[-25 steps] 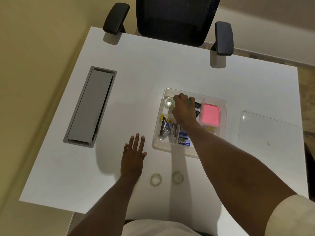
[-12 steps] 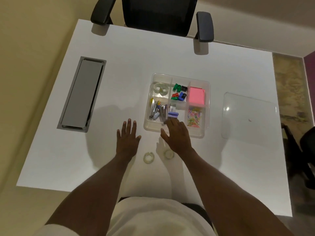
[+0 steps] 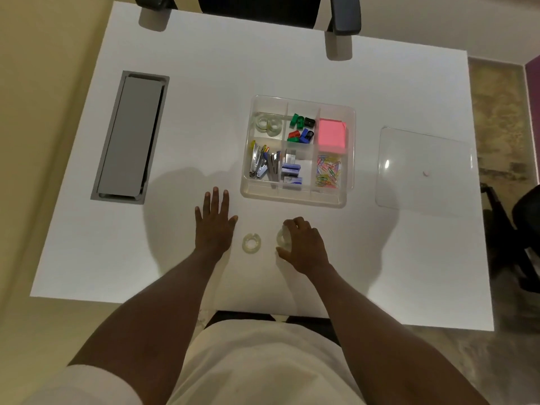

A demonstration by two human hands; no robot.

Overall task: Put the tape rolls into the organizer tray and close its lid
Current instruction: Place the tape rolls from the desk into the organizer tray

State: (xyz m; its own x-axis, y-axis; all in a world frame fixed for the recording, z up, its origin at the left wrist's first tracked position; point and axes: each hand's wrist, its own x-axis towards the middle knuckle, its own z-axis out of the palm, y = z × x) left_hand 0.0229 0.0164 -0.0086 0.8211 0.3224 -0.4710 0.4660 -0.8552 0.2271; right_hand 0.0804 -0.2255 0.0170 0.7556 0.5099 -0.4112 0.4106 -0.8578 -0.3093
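The clear organizer tray [image 3: 292,198] stands open in the middle of the white desk. Two clear tape rolls [image 3: 267,125] lie in its far left compartment. Its clear lid [image 3: 423,159] lies flat on the desk to the right of it. Near the front edge, one tape roll [image 3: 251,243] lies loose on the desk. My right hand [image 3: 304,244] curls its fingers around a second tape roll [image 3: 282,237] just to the right of that one, the roll still low at the desk. My left hand [image 3: 214,222] rests flat, fingers spread, left of the loose roll.
The tray also holds staplers, staple boxes, coloured clips, paper clips and pink sticky notes [image 3: 332,135]. A grey cable hatch [image 3: 131,135] is set into the desk at the left. A black office chair [image 3: 342,16] stands at the far side.
My right hand left the tray's far left compartment, drew back toward me and closed around the right-hand tape roll on the desk. My left hand stayed flat.
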